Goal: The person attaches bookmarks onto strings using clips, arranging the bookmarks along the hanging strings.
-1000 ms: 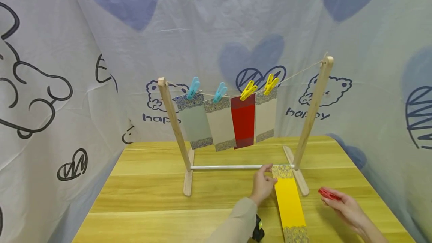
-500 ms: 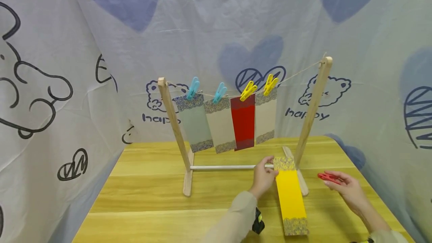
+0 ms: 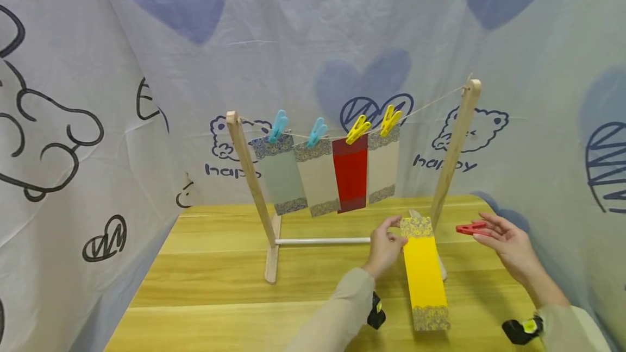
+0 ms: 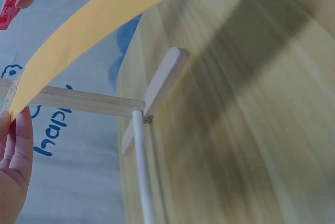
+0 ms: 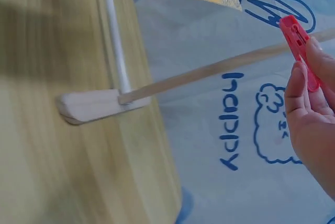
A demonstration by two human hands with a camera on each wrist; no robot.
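My left hand (image 3: 385,246) pinches the upper left edge of a yellow paper strip (image 3: 424,270) with patterned lace-like ends. The strip hangs in front of the rack's right post, and in the left wrist view the yellow strip (image 4: 78,30) bows in a curve. To its right, my right hand (image 3: 511,246) holds a red clothespin (image 3: 471,228) between thumb and fingers. In the right wrist view the red clothespin (image 5: 301,48) points up and away from the palm. Behind, a string (image 3: 432,103) runs between two wooden posts, above the strip.
On the string hang a pale green card (image 3: 283,178), a cream card (image 3: 319,178), a red card (image 3: 350,173) and a white card (image 3: 383,167). Blue clothespins (image 3: 278,126) and yellow clothespins (image 3: 358,129) hold them. A white rod (image 3: 323,241) joins the rack's feet on the wooden table (image 3: 220,287).
Both hands have risen, the left one lifting the yellow strip and moving slightly right. The right hand has brought the red clothespin up, level with the strip's top. The hung cards stay put.
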